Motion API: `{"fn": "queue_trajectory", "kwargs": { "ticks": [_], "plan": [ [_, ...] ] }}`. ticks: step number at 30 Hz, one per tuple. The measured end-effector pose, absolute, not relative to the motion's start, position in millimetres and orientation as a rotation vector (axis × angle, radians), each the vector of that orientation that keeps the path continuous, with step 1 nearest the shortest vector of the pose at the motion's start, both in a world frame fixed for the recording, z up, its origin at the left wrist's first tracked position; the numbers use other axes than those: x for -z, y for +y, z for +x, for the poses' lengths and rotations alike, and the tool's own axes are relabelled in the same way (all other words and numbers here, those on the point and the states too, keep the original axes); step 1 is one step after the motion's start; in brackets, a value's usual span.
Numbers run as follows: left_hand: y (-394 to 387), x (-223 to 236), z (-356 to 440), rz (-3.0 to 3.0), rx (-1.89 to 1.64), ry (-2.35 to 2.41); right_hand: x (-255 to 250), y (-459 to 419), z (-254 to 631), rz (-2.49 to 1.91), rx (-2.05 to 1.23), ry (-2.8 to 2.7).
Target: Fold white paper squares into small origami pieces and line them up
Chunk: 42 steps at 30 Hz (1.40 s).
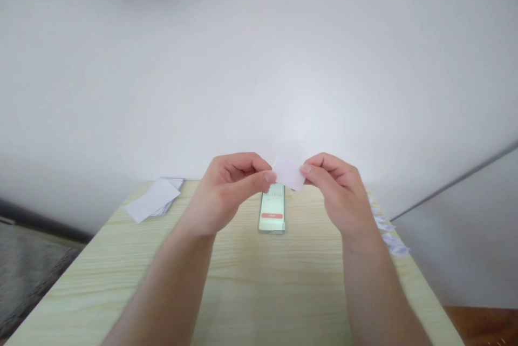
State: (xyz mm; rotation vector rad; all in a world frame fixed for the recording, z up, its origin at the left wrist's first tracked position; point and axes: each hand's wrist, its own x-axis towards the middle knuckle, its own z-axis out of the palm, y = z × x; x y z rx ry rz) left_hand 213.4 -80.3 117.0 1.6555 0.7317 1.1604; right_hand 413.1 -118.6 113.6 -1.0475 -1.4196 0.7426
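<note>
Across the upper frame, a white wall (pixel 259 65). Below, down to the bottom edge, the table (pixel 263 292), pale and wood-grained. Left of centre, the left hand (pixel 230 187), grip clamped by thumb and finger on the left edge of a slip (pixel 288 172). Right of centre, the right hand (pixel 335 184), grip clamped likewise on the right edge. At mid-left, a stack (pixel 152 199) of white sheets, fanned askew. At right, partly behind the forearm, white papers (pixel 394 244), crumpled or folded, cannot tell which. Near centre, the phone (pixel 272 207), screen up and lit; the slip, white, raised over its top end. On screen, a red button (pixel 272 216), lettering unreadably small; higher, grey digits, too blurred to read.
</note>
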Motion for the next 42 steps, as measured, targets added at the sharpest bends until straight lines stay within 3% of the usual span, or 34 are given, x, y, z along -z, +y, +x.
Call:
{"fn": "queue_trajectory", "kwargs": {
  "ticks": [10,17,24,32,42],
  "plan": [
    [-83,-115,213,1.576,-1.247,0.614,-111,-118,412,-0.956,-1.059,-1.37],
    [-84,-116,212,1.617,-1.209,0.652,-117,-122,411,-1.027,-1.033,-1.388],
    [-87,-115,222,1.733,-1.279,0.837,-111,-115,414,-1.11,-0.879,-1.449],
    [-92,-115,231,1.753,-1.544,1.061,-112,-130,408,-1.07,-0.273,-1.604],
    [-113,-112,229,1.67,-1.35,1.091,-101,-153,413,-0.986,-0.037,-1.818]
  ]
}}
